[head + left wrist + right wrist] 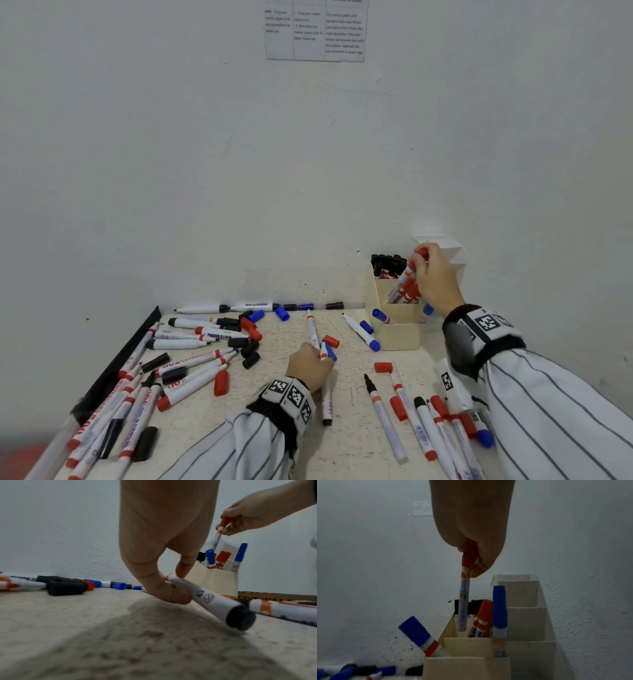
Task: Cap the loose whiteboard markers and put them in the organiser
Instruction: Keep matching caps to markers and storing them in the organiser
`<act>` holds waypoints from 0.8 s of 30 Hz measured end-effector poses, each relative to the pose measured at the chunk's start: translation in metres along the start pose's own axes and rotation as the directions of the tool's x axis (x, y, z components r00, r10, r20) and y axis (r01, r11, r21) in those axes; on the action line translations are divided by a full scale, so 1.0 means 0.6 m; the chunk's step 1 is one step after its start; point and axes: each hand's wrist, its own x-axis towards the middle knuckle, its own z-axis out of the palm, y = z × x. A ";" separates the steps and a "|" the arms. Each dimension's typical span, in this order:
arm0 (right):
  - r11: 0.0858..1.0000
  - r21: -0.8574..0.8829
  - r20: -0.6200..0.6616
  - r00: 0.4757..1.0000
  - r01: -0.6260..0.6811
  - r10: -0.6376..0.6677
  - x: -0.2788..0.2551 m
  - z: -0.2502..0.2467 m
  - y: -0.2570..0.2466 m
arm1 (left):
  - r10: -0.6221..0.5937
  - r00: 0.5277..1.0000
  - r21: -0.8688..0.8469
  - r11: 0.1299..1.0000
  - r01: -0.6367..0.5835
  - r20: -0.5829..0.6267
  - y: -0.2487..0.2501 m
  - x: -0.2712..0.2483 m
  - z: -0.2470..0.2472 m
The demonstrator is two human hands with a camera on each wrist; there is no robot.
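My right hand [419,270] pinches a red-capped marker [463,601] by its cap and holds it upright. The marker's lower end hangs in the mouth of the cream organiser's [399,334] middle compartment, beside other red-capped markers [483,616]. Black-capped markers [387,263] fill the rear compartment, and blue-capped ones [500,615] stand in the front. My left hand [320,354] is low on the table and pinches a white marker with a black end [217,603] between thumb and finger. That marker's front end is hidden by the fingers.
Many loose markers [191,377] and red, blue and black caps [251,334] lie scattered over the beige table [342,445]. More markers [428,428] lie by my right sleeve. A black strip [120,359] edges the table's left side, and the white wall stands right behind.
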 end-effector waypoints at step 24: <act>0.908 -0.419 0.218 0.968 -0.026 0.128 -0.017 0.051 0.013 | -0.019 1.000 -0.105 0.994 0.019 0.001 -0.034 -0.012 -0.072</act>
